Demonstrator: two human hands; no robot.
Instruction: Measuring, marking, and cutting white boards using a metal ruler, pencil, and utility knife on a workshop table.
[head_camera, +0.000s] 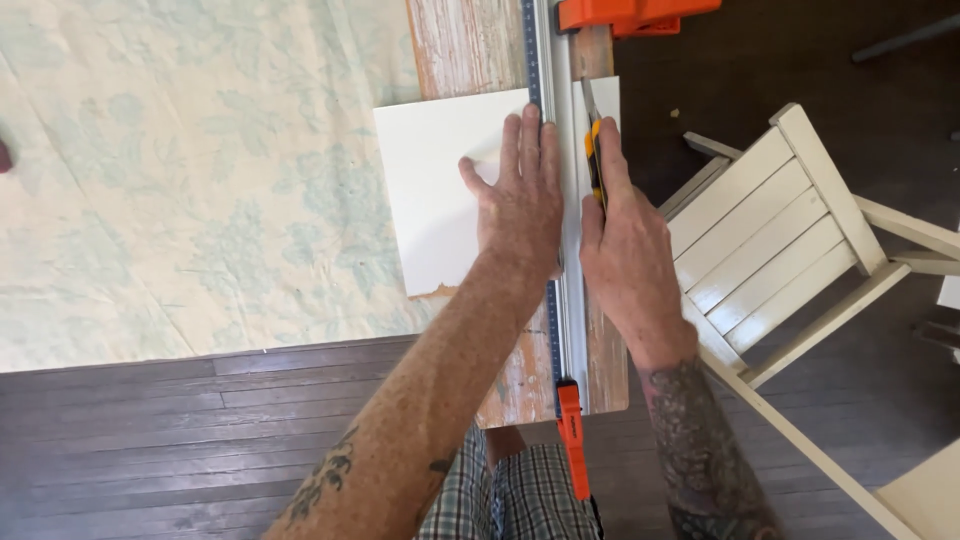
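Under my flat left hand (522, 205) the white sheet (435, 195) lies on the worn plank (470, 45), against the metal straightedge (570, 240). It seems thin, stiff, chippable. My right hand (625, 255) grips the utility knife (594, 150).

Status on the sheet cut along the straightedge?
Set up: the metal straightedge lies over the white sheet on the worn board, with orange clamps at both ends. In hand: the left hand presses the sheet flat; the right hand holds a utility knife against the straightedge, near its far end. Left: the sheet shows no visible separation, so the cut looks unfinished.
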